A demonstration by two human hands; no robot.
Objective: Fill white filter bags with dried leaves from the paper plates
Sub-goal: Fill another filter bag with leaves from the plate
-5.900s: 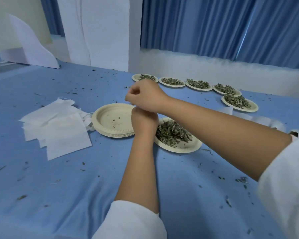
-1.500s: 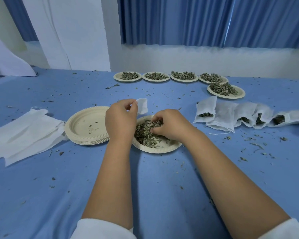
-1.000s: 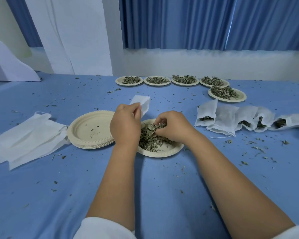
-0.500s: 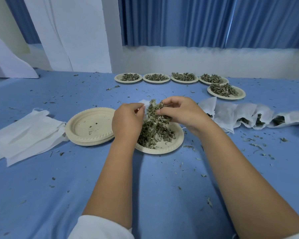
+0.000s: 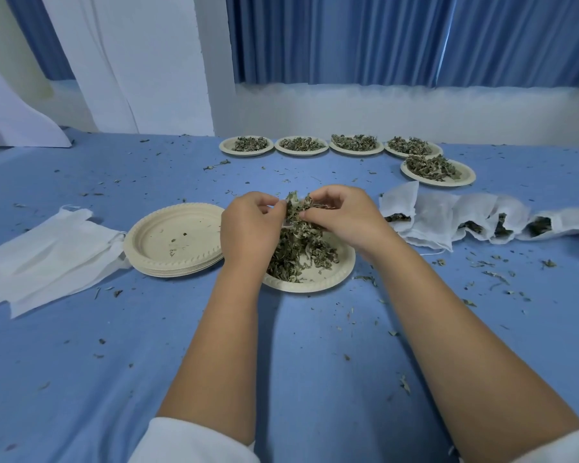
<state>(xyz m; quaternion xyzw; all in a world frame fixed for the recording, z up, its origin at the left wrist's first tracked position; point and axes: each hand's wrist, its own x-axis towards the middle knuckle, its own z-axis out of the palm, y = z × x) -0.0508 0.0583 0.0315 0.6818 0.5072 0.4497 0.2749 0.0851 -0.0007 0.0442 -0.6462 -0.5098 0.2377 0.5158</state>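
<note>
Working over a paper plate (image 5: 315, 286) on a blue-covered table (image 5: 281, 362), a person's right hand (image 5: 343, 215) pinches a clump of dried leaves (image 5: 298, 210) and presses it toward the left hand (image 5: 248, 225). The left hand's curled fingers grip a white filter bag (image 5: 286, 224), of which only a sliver shows between the two hands. The hands meet directly above the plate, apparently so that whatever misses the bag's mouth drops back onto the pile (image 5: 298, 259) rather than the cloth, though crumbs of leaf already litter the table. The layout reads as a small production line. A stack of empty plates (image 5: 181, 267) sits just left of the working plate, and beyond it flat unfilled bags (image 5: 47, 248) lie on the left hand's side, presumably for easy picking. On the right, the filled bags (image 5: 448, 217) lie in an overlapping row with dark leaf showing at their open mouths, set down where the right hand can drop them. Five more heaped plates (image 5: 355, 143) wait along the far edge below a blue curtain (image 5: 415, 38), suggesting that much of the job remains; this bag appears only partly loaded.
</note>
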